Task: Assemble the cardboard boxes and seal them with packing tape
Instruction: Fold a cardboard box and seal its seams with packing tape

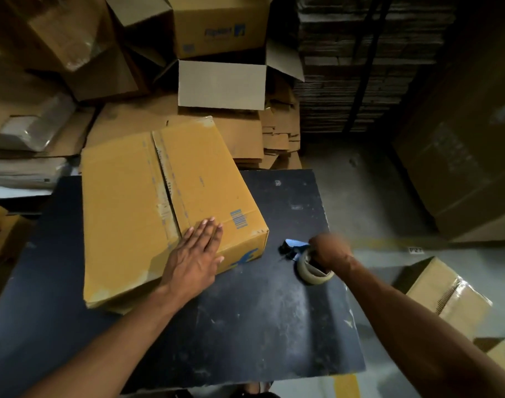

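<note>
The left hand (pixel 198 251) lies flat, fingers straight and together, pressing on the near right part of the box (pixel 165 208) top. It grips nothing; it pins the flap down. The right hand (pixel 330 252) is curled into a fist around the tape dispenser (pixel 308 259), which carries a pale roll of tape and a blue and black front end pointing left toward the box. The hand is blurred, so the exact finger placement cannot be told. The dispenser is just right of the box's near right corner, apart from it, low over the worktop (pixel 245 326).

The box rests on the far left part of the dark worktop, flaps folded shut, with the centre seam running from far to near. Worn strips of old tape show along the seam; whether a fresh strip is on it cannot be told.

Behind the worktop lie flat cardboard sheets (pixel 245 130) and open boxes (pixel 222 81). More boxes stand on the floor at the right.

Step in hand, as judged: the box is assembled and held closed, ready for sealing. The next move calls for bringing the dispenser onto one end of the seam, anchoring the tape, and drawing it along the seam while the left hand keeps the flaps level.
</note>
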Tool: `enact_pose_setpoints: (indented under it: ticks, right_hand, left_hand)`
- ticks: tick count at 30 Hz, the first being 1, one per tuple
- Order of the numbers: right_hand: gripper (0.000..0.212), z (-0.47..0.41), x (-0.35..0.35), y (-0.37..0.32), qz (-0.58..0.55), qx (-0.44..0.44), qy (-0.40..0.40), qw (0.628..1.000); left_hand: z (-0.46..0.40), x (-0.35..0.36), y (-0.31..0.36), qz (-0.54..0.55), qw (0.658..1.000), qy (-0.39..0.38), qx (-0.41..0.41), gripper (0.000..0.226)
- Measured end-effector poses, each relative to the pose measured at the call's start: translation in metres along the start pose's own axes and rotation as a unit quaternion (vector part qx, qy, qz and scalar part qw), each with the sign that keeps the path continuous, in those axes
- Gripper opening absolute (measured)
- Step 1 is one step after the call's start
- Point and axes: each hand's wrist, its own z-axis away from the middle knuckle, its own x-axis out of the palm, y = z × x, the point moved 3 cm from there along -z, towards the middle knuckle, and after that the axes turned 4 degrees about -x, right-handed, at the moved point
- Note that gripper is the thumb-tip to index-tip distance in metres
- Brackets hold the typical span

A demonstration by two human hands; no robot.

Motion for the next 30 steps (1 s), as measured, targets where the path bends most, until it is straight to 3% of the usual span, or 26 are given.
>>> enact_pose_setpoints:
  ticks: [2, 5, 7, 8, 9, 11, 12, 13, 14, 15, 18, 21, 25, 27, 30]
  right_hand:
    - [0.03, 0.011, 0.008, -0.004, -0.034, -0.021, 0.011, 0.999]
    - [0.032, 0.036, 0.024, -0.011, -0.068, -0.028, 0.01, 0.997]
    - [0.035, 0.058, 0.03, -0.019, -0.113, -0.039, 0.006, 0.993]
    - [0.039, 0.069, 0.032, -0.022, -0.135, -0.043, 0.008, 0.99]
    - [0.043, 0.078, 0.034, -0.023, -0.152, -0.045, 0.017, 0.987]
    - [0.049, 0.095, 0.033, -0.027, -0.187, -0.048, 0.051, 0.98]
    - [0.05, 0.102, 0.031, -0.03, -0.2, -0.056, 0.07, 0.976]
    - [0.05, 0.109, 0.028, -0.033, -0.212, -0.069, 0.089, 0.971]
    - [0.049, 0.116, 0.023, -0.037, -0.219, -0.086, 0.111, 0.966]
    - [0.05, 0.122, 0.016, -0.042, -0.218, -0.102, 0.132, 0.961]
    - [0.053, 0.135, -0.011, -0.056, -0.178, -0.136, 0.205, 0.953]
    - [0.069, 0.135, -0.034, -0.068, -0.135, -0.145, 0.21, 0.957]
    - [0.069, 0.135, -0.064, -0.09, -0.07, -0.192, 0.231, 0.951]
    - [0.067, 0.129, -0.074, -0.106, -0.061, -0.221, 0.208, 0.951]
    - [0.064, 0.121, -0.094, -0.142, -0.047, -0.273, 0.1, 0.956]
  left_hand:
    - [-0.002, -0.011, 0.005, 0.019, 1.0, 0.015, -0.013, 0.062]
    - [0.01, -0.035, 0.028, 0.146, 0.987, 0.051, -0.044, 0.041]
    - [0.028, -0.037, 0.052, 0.283, 0.949, -0.027, -0.135, 0.027]
    - [0.038, -0.029, 0.064, 0.354, 0.905, -0.115, -0.205, 0.027]
    - [0.046, -0.019, 0.077, 0.427, 0.834, -0.208, -0.281, 0.036]
    - [0.061, 0.001, 0.096, 0.545, 0.628, -0.335, -0.444, 0.058]
    - [0.064, 0.005, 0.102, 0.585, 0.525, -0.356, -0.507, 0.064]
    - [0.063, 0.006, 0.105, 0.613, 0.452, -0.353, -0.544, 0.067]
    - [0.058, 0.003, 0.108, 0.637, 0.404, -0.341, -0.561, 0.07]
    - [0.05, -0.002, 0.11, 0.656, 0.378, -0.327, -0.566, 0.072]
    - [0.026, -0.02, 0.108, 0.695, 0.36, -0.307, -0.542, 0.073]
    - [0.013, -0.04, 0.096, 0.719, 0.358, -0.283, -0.524, 0.063]
    - [0.017, -0.071, 0.074, 0.733, 0.408, -0.208, -0.503, 0.041]
    - [0.026, -0.082, 0.058, 0.739, 0.407, -0.167, -0.511, 0.038]
    - [0.042, -0.09, 0.033, 0.751, 0.367, -0.143, -0.53, 0.032]
